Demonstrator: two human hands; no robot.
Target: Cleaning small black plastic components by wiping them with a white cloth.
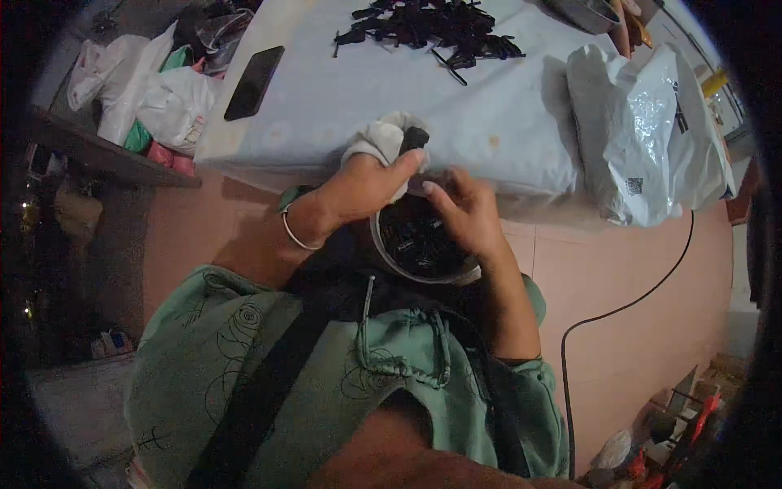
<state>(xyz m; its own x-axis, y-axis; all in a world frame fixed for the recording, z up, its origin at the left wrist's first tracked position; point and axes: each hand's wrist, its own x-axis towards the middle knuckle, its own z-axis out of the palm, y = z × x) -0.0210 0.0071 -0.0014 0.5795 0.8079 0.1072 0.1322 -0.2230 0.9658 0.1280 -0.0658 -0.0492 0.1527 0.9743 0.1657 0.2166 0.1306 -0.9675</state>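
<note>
My left hand [371, 183] is closed around a bunched white cloth [383, 137] at the table's near edge. A small black part [415, 139] sticks up from the cloth beside my thumb. To its right, my right hand [471, 212] is over the right rim of a round bowl [383, 254], thumb and fingers curled in. Whatever those fingers may hold is too small or hidden to make out. Many small black pieces [423, 240] fill the bowl, which rests close to my lap.
A heap of black parts [428, 28] lies on the far side of the cloth-covered table [326, 90]. A dark phone [254, 82] is at left, a white plastic bag [623, 134] at right. A black cable [623, 308] runs across the pinkish floor. Bags [167, 102] crowd the left shelf.
</note>
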